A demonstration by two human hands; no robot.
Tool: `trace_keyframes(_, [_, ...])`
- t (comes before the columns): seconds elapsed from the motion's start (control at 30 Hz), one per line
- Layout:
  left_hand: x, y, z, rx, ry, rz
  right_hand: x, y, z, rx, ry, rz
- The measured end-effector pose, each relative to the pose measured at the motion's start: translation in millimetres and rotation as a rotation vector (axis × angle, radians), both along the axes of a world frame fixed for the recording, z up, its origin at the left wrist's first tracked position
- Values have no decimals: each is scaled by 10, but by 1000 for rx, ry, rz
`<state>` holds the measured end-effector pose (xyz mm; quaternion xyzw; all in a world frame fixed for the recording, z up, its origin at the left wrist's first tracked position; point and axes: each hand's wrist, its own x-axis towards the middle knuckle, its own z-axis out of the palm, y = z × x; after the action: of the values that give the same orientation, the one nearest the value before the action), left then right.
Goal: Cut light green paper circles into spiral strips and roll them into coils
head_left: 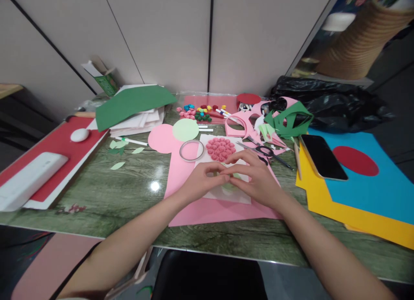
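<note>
My left hand (pixel 201 179) and my right hand (pixel 258 175) meet over a white sheet (pixel 237 197), thumbs and fingertips close together. Whatever they pinch is hidden by the fingers. Part of a pale green paper piece (pixel 230 187) shows beneath them. Just beyond the fingertips, a round cluster of pink rolled paper flowers (pixel 221 149) sits on the white sheet. Under that sheet lies a large pink sheet (pixel 200 213). A clear ring-shaped roll (pixel 191 150), perhaps tape, is left of the flowers. Black-handled scissors (pixel 264 150) lie to their right.
Pale green leaf cutouts (pixel 117 165) and a glue pen (pixel 134 141) lie at left, near a white box-like device (pixel 34 179). Small coloured paper rolls (pixel 203 115) and pink scraps (pixel 237 124) are behind. At right, a phone (pixel 323 156) rests on blue and yellow sheets (pixel 371 216).
</note>
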<state>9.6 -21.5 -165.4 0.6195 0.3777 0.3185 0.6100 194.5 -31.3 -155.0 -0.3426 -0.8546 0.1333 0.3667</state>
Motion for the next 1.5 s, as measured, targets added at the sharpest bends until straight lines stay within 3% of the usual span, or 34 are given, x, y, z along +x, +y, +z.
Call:
trace_keyframes(0.23, [11, -20, 11, -35, -43, -40, -6, -16, 4, -35, 41, -91])
trace_keyframes(0.53, [50, -70, 9, -46, -68, -56, -39, -17, -44, -64, 51, -42])
trace_keyframes(0.97, [18, -15, 40, -182, -91, 67, 6, -20, 37, -6, 12, -34])
trace_keyframes(1.17, [15, 2, 24, -76, -32, 43, 21, 14, -43, -36, -53, 66])
trace_keyframes(1.5, [16, -25, 18, -13, 17, -13, -6, 6, -39, -3, 0, -56])
